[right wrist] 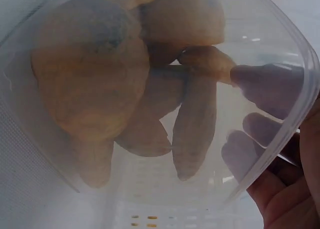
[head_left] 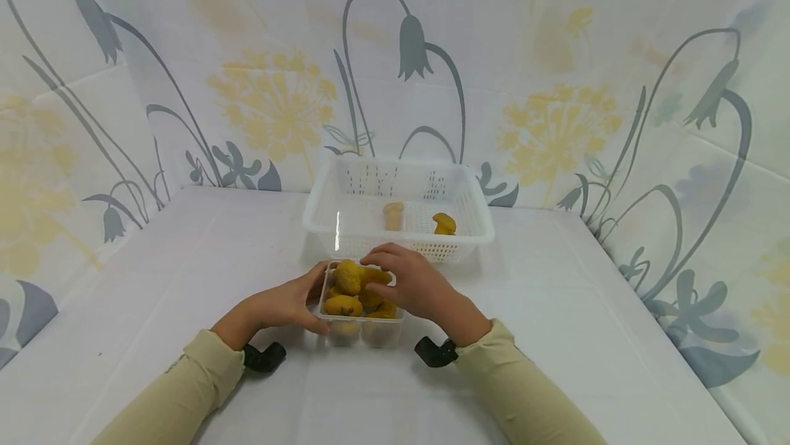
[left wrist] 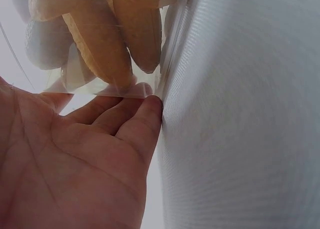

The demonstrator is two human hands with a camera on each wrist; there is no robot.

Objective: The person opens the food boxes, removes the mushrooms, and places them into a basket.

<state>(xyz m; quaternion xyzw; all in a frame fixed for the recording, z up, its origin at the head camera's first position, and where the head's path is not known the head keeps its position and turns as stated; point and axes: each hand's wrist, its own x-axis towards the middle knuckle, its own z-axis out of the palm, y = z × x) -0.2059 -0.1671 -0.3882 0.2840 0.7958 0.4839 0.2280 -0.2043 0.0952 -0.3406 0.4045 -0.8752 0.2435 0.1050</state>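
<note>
A clear plastic box (head_left: 395, 320) filled with yellow mushrooms (head_left: 343, 306) stands on the table in the head view. My left hand (head_left: 286, 304) grips its left side, thumb at the near corner and fingers round the far one. In the left wrist view, fingertips (left wrist: 150, 106) lie against the box's lower edge beside the cloth. My right hand (head_left: 413, 280) reaches over the right rim, thumb and forefinger about a yellow mushroom (head_left: 372, 279) inside. Through the box wall in the right wrist view, a fingertip (right wrist: 245, 79) meets a mushroom cap (right wrist: 205, 59).
Just behind the box stands a white perforated basket (head_left: 327, 225). Inside it are a pale mushroom (head_left: 393, 216) and a yellow mushroom (head_left: 444, 224). A white cloth covers the table (head_left: 574, 308), and a flower-printed cloth (head_left: 481, 54) hangs round the back and sides.
</note>
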